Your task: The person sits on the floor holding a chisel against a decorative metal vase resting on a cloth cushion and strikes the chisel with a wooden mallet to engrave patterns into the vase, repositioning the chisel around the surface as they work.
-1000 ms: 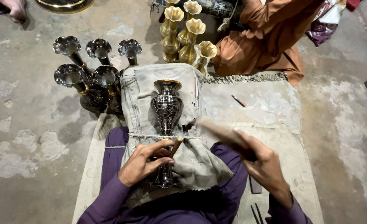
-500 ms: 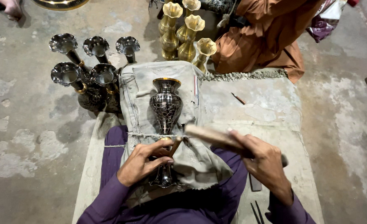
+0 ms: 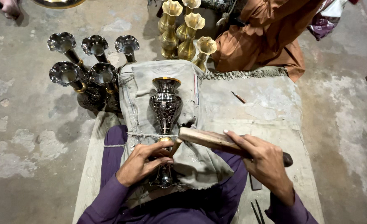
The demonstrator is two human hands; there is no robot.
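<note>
A dark engraved metal vase (image 3: pixel 166 108) with a gold rim lies on a grey cloth (image 3: pixel 138 95) over my lap, held down by a string. My left hand (image 3: pixel 144 161) grips a small chisel (image 3: pixel 174 147) set against the vase's narrow stem. My right hand (image 3: pixel 263 159) holds a wooden mallet (image 3: pixel 206 138) whose head rests on the chisel's end.
Several dark flared vases (image 3: pixel 88 74) stand to the left on the concrete floor. Brass vases (image 3: pixel 183 31) stand at the top, beside a seated person in orange clothing (image 3: pixel 262 41). A thin tool (image 3: pixel 238 97) lies on the mat, more tools (image 3: pixel 256 209) by my right leg.
My right hand has swung the mallet down and leftward until its head meets the chisel. My left hand and the vase have stayed in place.
</note>
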